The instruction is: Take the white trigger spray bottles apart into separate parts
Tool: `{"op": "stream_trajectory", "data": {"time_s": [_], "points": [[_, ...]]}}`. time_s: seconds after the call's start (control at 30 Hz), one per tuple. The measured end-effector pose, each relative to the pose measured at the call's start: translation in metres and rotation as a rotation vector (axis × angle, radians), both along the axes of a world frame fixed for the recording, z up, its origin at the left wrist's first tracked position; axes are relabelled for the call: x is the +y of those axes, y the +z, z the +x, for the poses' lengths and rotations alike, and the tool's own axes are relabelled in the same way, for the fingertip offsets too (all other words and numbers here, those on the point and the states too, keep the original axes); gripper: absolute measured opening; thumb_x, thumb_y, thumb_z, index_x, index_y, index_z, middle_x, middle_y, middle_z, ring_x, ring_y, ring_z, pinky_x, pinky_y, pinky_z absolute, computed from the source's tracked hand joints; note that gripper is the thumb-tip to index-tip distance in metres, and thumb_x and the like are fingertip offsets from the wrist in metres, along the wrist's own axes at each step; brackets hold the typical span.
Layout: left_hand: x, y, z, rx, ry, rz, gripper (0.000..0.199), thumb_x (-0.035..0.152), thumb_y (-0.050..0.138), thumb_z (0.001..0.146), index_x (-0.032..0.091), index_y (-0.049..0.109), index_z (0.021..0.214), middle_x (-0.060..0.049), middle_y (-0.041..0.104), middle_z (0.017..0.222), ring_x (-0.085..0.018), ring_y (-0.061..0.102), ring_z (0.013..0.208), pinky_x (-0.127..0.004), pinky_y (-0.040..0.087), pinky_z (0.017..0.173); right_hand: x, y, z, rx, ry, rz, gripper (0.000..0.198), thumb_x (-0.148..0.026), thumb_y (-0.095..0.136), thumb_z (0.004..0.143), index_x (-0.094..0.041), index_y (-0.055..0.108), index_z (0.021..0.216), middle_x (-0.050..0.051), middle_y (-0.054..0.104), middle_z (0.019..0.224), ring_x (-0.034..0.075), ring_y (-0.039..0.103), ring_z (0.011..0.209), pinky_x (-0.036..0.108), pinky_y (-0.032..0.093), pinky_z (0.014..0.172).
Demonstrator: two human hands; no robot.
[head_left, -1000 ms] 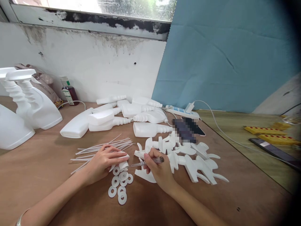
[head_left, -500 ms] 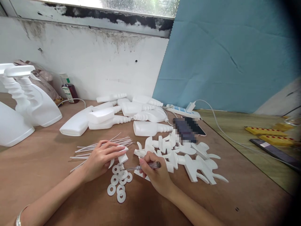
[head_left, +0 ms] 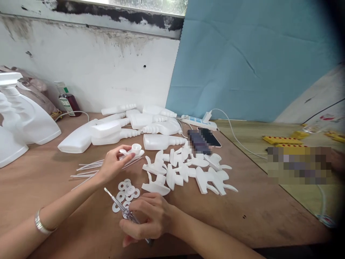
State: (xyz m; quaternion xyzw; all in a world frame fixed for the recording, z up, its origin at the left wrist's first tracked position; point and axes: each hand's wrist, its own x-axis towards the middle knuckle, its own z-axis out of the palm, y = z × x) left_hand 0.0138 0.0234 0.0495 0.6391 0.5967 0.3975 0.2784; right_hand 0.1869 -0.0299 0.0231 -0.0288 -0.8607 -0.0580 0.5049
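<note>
My left hand [head_left: 113, 163] grips a white spray trigger head [head_left: 137, 150] with the round opening of its collar facing up. Wrapped around a screwdriver [head_left: 114, 198], my right hand [head_left: 153, 216] rests low over the table, and the shaft points up and to the left. The tip hovers just left of a small pile of white ring washers [head_left: 129, 190], and the shaft hides some of them. Thin white tubes [head_left: 87, 172] lie behind my left forearm. To the right of both hands spreads a heap of more trigger heads [head_left: 185, 167].
White bottles [head_left: 159, 140] lie along the back, and assembled spray bottles [head_left: 37, 115] stand at left near a dark sauce bottle [head_left: 68, 102]. Phones [head_left: 211, 137] and a power strip [head_left: 201, 122] sit at back right. Another person's hand [head_left: 338, 162] shows at the right edge.
My left hand has raised the trigger head away from the washers and turned its opening up. My right hand has drawn back toward me with the screwdriver. The view has swung right.
</note>
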Motion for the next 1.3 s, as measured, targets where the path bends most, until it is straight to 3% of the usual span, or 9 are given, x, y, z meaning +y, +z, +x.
{"op": "stream_trajectory", "data": {"time_s": [0.1, 0.2, 0.4, 0.57, 0.77, 0.93, 1.3], "points": [[0.015, 0.001, 0.016, 0.023, -0.022, 0.01, 0.038, 0.048, 0.055, 0.073, 0.016, 0.06, 0.092, -0.001, 0.063, 0.071, -0.013, 0.053, 0.057, -0.023, 0.038, 0.053, -0.001, 0.004, 0.003, 0.021, 0.0, -0.001, 0.006, -0.025, 0.059, 0.073, -0.026, 0.059, 0.079, -0.001, 0.058, 0.069, 0.007, 0.052, 0.052, 0.018, 0.043, 0.049], [0.025, -0.006, 0.029, 0.01, -0.065, 0.022, 0.036, 0.045, 0.055, 0.074, 0.016, 0.06, 0.093, -0.004, 0.064, 0.089, -0.016, 0.057, 0.068, -0.026, 0.042, 0.062, -0.003, 0.003, 0.006, -0.024, -0.002, -0.022, 0.013, -0.016, 0.056, 0.072, -0.028, 0.058, 0.078, -0.003, 0.058, 0.069, 0.007, 0.055, 0.054, 0.017, 0.045, 0.051], [0.034, -0.018, 0.045, -0.073, -0.132, -0.038, 0.034, 0.04, 0.054, 0.075, 0.013, 0.06, 0.095, -0.008, 0.063, 0.101, -0.021, 0.059, 0.088, -0.032, 0.045, 0.077, -0.004, -0.001, 0.007, -0.109, -0.006, -0.043, 0.011, -0.016, 0.055, 0.074, -0.027, 0.058, 0.074, -0.003, 0.058, 0.072, 0.006, 0.054, 0.057, 0.017, 0.045, 0.053], [0.038, -0.017, 0.047, -0.25, -0.299, -0.121, 0.037, 0.037, 0.055, 0.075, 0.012, 0.057, 0.101, -0.01, 0.063, 0.103, -0.021, 0.058, 0.096, -0.033, 0.045, 0.083, -0.001, -0.003, 0.008, -0.067, -0.02, -0.01, 0.004, -0.025, 0.057, 0.074, -0.028, 0.058, 0.077, -0.002, 0.058, 0.077, 0.008, 0.056, 0.06, 0.019, 0.045, 0.052], [0.036, -0.009, 0.047, -0.244, -0.276, -0.166, 0.035, 0.035, 0.054, 0.075, 0.011, 0.058, 0.1, -0.01, 0.063, 0.104, -0.022, 0.059, 0.094, -0.033, 0.045, 0.082, -0.002, 0.0, 0.005, -0.05, -0.011, -0.009, 0.007, -0.032, 0.06, 0.074, -0.026, 0.058, 0.076, -0.002, 0.058, 0.073, 0.007, 0.054, 0.056, 0.019, 0.043, 0.05], [0.036, -0.009, 0.047, -0.213, -0.352, -0.163, 0.032, 0.037, 0.051, 0.077, 0.014, 0.061, 0.097, -0.007, 0.066, 0.096, -0.021, 0.06, 0.088, -0.032, 0.046, 0.078, -0.001, -0.003, 0.005, -0.069, -0.031, -0.005, 0.019, -0.044, 0.059, 0.075, -0.025, 0.059, 0.073, -0.001, 0.058, 0.075, 0.008, 0.054, 0.056, 0.02, 0.042, 0.05], [0.049, -0.015, 0.058, -0.208, -0.357, -0.225, 0.036, 0.039, 0.048, 0.078, 0.013, 0.059, 0.101, -0.006, 0.064, 0.097, -0.02, 0.057, 0.088, -0.03, 0.043, 0.078, -0.001, -0.001, 0.004, -0.036, -0.035, 0.031, 0.016, -0.04, 0.057, 0.077, -0.025, 0.059, 0.077, -0.002, 0.055, 0.072, 0.007, 0.05, 0.054, 0.02, 0.038, 0.047]]}}
